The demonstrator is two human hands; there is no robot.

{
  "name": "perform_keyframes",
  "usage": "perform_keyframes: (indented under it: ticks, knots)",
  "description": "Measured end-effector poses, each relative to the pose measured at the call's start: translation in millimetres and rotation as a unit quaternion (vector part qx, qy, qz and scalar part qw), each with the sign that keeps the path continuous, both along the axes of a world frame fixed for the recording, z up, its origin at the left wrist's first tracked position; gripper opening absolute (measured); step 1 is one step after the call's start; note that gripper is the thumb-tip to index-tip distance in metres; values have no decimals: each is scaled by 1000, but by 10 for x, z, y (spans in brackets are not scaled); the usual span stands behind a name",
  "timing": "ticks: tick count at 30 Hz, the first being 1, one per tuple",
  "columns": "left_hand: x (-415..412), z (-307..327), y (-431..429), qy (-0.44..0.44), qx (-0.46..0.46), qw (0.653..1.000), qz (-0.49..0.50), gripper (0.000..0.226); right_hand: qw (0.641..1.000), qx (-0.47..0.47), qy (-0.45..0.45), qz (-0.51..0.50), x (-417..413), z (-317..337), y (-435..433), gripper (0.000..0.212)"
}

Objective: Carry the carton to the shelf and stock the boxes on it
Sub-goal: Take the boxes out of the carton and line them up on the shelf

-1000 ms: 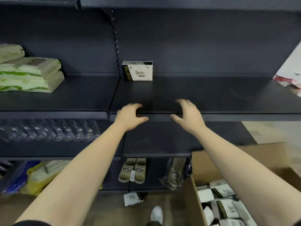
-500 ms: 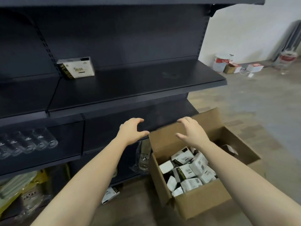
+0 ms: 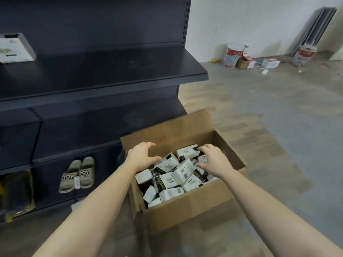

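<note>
**A:** What's changed in the last second?

**B:** A second ago both hands were up at the front lip of the shelf (image 3: 111, 71), holding nothing. The view has since swung right and down. Now both hands are low, at the carton (image 3: 185, 210) in the lower middle of the frame.

**A:** Where is the carton standing?

**B:** On the floor (image 3: 278, 127), open, just beside the foot of the shelving. The boxes (image 3: 167, 180) lie jumbled inside it, and the slippers (image 3: 77, 175) hang at lower left.

**A:** And the hands?

**B:** The left hand (image 3: 143, 154) hovers over the carton's left rim with its fingers (image 3: 150, 145) spread and released, grasping nothing. The right hand (image 3: 213, 160) is down among the boxes. Its fingers (image 3: 204, 148) are curved, with the tips touching a far box (image 3: 187, 153). Whether they have a real hold on it I cannot tell.

**A:** So what does that mean for the job?

**B:** I'd judge the carrying is done and the stocking has barely begun. A lone box (image 3: 14, 48) stands on the shelf at upper left, and the rest of that shelf is bare. This looks like the reach for the next box. The pile is loose, so lifting one out may tip the boxes next to it
</note>
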State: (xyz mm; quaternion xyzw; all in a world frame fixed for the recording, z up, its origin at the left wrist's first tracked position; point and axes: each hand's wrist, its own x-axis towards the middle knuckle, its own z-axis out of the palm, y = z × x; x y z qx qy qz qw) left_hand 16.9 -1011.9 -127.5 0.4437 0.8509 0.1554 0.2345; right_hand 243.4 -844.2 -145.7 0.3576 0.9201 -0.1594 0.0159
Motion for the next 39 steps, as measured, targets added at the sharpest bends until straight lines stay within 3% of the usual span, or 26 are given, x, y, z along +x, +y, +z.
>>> perform_keyframes:
  ticks: [7, 18, 28, 32, 39]
  knots:
    - [98, -287, 276, -5, -54, 998, 10, 67, 998, -51, -41, 20, 41, -383, 425, 55]
    - [-87, -653, 927, -34, -95, 994, 48, 68, 990, -105, -84, 37, -259, -803, 1168, 68]
    - [170, -1009, 1228, -76, -107, 980, 149, 66, 968, -122, -160, 147, -296, -1156, 1769, 76]
    - [276, -1286, 1254, -101, -87, 972, 191, 66, 960, -134, -176, 172, -340, -1422, 1913, 75]
    - [310, -2011, 1205, -108, -147, 964, 192, 69, 946, -145, -208, 204, -558, -2182, 1961, 73]
